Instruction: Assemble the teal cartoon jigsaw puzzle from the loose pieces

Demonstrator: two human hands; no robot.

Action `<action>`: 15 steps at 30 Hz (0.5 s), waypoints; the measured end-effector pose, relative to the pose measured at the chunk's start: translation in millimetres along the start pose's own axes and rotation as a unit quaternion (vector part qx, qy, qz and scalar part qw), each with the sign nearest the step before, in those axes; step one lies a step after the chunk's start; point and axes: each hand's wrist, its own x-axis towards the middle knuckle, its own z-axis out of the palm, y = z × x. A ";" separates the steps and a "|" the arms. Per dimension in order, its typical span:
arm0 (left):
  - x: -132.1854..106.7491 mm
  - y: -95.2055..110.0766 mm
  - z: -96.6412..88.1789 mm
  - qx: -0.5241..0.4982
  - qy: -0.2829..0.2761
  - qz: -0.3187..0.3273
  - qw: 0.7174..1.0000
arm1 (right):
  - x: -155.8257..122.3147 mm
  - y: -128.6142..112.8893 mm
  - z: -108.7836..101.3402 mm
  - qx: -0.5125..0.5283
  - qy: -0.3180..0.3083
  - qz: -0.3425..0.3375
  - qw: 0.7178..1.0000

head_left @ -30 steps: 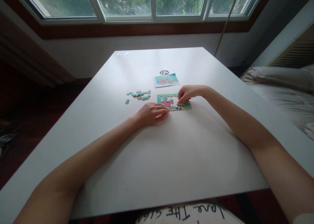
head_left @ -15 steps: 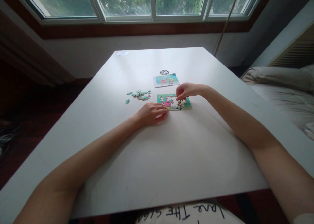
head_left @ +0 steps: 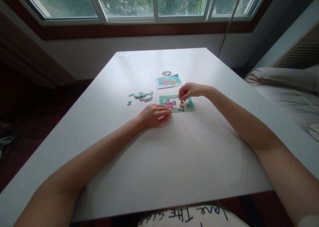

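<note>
A partly filled jigsaw puzzle lies flat on the white table, with a teal and yellow-green border, a pink figure and white gaps inside. My right hand is over its upper right part, fingers pinched together and pointing down; a jigsaw piece shows right at the fingertips. My left hand rests palm down on the table, its fingers stretched out and the tips touching the puzzle's lower left edge. Left of the puzzle is a loose heap of teal jigsaw pieces.
Behind the puzzle lies a picture card with a pink and a yellow figure. Beyond it is a small round black-and-white thing. A pale slip of paper lies at the far left corner of the table.
My right hand has shifted very slightly, its fingertips a touch higher over the puzzle. The left hand and the loose pieces stay put.
</note>
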 end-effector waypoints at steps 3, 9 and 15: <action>-0.4 -0.2 0.2 0.000 -0.001 -0.002 1.000 | 2.1 2.8 1.1 -0.006 -0.003 0.000 1.000; 0.0 -0.6 0.2 -0.003 0.003 0.002 1.000 | 1.1 -0.7 4.5 -0.051 0.010 0.000 0.999; 0.6 -0.4 0.7 -0.008 0.006 0.004 1.000 | -2.5 -11.4 9.6 -0.130 0.039 -0.004 0.991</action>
